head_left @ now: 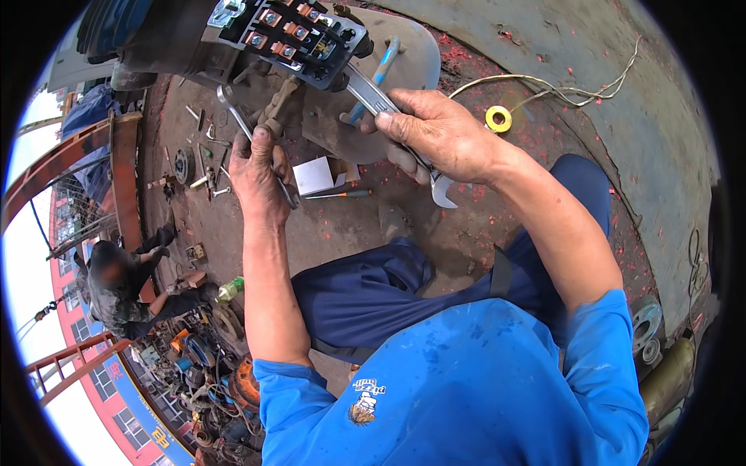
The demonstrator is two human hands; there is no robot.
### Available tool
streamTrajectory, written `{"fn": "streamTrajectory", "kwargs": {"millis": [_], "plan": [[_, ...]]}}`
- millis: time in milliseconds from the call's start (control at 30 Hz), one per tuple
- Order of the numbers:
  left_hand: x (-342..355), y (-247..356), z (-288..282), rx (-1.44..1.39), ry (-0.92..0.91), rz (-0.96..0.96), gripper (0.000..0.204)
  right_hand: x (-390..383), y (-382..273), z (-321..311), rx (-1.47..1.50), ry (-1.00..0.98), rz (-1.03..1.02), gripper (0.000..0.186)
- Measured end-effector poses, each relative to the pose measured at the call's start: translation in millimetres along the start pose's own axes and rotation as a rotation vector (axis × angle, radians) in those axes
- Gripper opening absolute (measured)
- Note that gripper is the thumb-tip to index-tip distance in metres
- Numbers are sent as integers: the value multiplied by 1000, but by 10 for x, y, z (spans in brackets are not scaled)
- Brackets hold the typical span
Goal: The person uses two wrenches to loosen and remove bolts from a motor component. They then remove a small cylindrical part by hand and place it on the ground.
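Observation:
My left hand is closed on a slim wrench, its ring end up. My right hand grips a large wrench, open jaw hanging below the fingers; its upper end reaches the edge of a black terminal block with copper-coloured contacts and screws. The block is on a dark machine body at the top. Just behind the large wrench is a blue-painted bar. Below the block are a white card and a screwdriver on the ground.
A co-worker crouches at left beside red steel frames and piled machine parts. Scattered tools, a yellow tape roll, a cable and a green bottle lie around. Metal rings sit at right.

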State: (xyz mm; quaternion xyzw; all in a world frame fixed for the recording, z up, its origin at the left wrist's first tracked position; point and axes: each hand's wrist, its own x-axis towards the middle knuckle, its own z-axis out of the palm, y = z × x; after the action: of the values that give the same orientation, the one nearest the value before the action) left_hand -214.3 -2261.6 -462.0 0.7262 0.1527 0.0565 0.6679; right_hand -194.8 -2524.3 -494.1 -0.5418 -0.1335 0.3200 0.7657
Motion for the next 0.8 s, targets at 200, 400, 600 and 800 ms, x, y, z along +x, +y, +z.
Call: {"fn": "streamTrajectory", "kwargs": {"millis": [200, 400, 600, 800], "plan": [[126, -24, -49, -52, -31, -14, 47, 239, -225, -526, -173, -249, -20, 41], [233, 42, -87, -62, -34, -9, 46, 239, -288, -244, -123, -135, -43, 32], [150, 22, -29, -69, 6, 2, 48, 193, -224, -51, -105, 1, 18, 30], [156, 40, 16, -114, -58, 11, 48, 316, 73, 769, 12, 397, -179, 23]]}}
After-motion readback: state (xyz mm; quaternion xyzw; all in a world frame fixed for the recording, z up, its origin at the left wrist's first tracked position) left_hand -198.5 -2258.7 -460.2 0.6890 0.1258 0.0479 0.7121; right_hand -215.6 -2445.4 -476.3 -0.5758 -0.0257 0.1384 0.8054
